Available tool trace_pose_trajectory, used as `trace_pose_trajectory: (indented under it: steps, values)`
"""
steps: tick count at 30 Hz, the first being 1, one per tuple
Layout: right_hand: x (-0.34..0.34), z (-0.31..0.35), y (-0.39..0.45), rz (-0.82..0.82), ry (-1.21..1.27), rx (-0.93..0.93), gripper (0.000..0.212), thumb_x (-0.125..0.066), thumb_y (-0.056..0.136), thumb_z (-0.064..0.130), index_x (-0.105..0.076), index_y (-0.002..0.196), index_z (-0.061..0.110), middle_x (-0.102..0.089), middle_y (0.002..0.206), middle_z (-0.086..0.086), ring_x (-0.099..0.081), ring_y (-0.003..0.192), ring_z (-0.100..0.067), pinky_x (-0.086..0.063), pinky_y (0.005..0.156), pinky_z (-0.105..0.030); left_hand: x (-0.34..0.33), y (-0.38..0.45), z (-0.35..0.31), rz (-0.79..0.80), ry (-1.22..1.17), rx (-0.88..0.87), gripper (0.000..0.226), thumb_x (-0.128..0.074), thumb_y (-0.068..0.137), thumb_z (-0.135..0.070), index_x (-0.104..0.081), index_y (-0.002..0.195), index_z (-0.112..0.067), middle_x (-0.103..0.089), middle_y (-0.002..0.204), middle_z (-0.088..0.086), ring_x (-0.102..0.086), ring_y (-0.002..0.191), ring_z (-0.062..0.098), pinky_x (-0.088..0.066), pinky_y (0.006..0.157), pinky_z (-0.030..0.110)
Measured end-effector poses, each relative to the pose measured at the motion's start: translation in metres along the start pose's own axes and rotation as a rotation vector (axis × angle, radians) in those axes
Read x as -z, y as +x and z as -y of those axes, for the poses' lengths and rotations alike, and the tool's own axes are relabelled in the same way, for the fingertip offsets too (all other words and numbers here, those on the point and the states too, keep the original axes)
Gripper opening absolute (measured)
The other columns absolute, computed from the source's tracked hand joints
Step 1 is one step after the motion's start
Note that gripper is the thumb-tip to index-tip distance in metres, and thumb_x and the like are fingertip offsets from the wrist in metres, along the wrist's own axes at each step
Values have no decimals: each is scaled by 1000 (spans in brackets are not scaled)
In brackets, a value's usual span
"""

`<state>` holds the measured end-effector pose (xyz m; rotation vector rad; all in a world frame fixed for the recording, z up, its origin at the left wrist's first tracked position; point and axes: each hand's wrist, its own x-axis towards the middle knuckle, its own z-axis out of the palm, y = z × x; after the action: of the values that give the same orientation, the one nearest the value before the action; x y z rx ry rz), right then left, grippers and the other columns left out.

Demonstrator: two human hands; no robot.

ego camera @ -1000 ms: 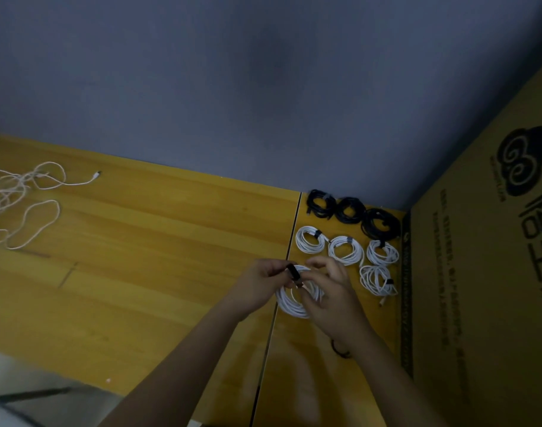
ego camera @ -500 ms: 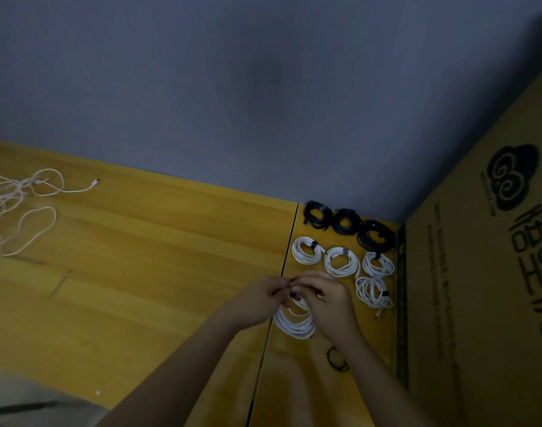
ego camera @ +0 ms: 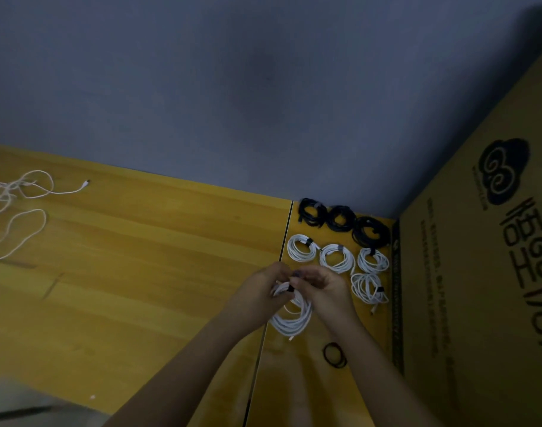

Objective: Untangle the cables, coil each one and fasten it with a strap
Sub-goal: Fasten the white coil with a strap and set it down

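The left hand [ego camera: 263, 288] and the right hand [ego camera: 322, 291] both pinch a white coil [ego camera: 291, 318] at its dark strap [ego camera: 291, 288]. Seven strapped coils [ego camera: 337, 258] lie at 1 o'clock; loose cable [ego camera: 17, 211] lies at 9 o'clock.

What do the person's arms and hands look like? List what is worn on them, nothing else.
Both forearms are bare up to the bottom edge of the picture: no sleeves show. The left hand and the right hand wear no gloves. No watch, bracelet or ring can be made out on either, though the picture is dim and slightly blurred, so a thin ring could go unseen.
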<state>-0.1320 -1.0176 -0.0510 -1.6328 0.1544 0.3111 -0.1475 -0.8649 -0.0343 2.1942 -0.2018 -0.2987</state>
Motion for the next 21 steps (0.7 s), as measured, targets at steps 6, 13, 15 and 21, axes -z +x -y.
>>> trace_pose_trajectory:
  steps: [6,13,15,21]
  values:
    - [8,9,5,29,273,-231,12,-73,79,6,-72,91,8,-73,81,-5,-71,76,-21,-53,62,-26,-5,-6,-7,-180,105,-186,17,-59,94,-17,-58,110,-11,-61,99,3,-58,86,21,-42,66,23]
    - [14,22,14,82,358,-398,12,-74,78,7,-70,89,4,-70,76,-9,-67,64,-20,-52,54,-27,2,-3,-2,-196,192,-312,25,-64,90,-9,-68,114,-1,-69,104,14,-66,95,24,-44,81,17]
    - [11,19,16,41,242,-327,5,-74,80,7,-71,85,7,-71,81,-12,-68,73,-25,-56,64,-33,2,-3,0,-180,211,-294,27,-61,93,-13,-67,118,-3,-68,107,12,-64,97,24,-44,81,21]
    - [-2,21,16,-58,-75,-8,16,-67,86,5,-70,74,15,-70,84,-8,-67,83,-24,-54,76,-34,11,1,0,-105,205,-207,26,-56,96,-22,-64,120,-15,-62,107,6,-59,91,21,-47,76,32]
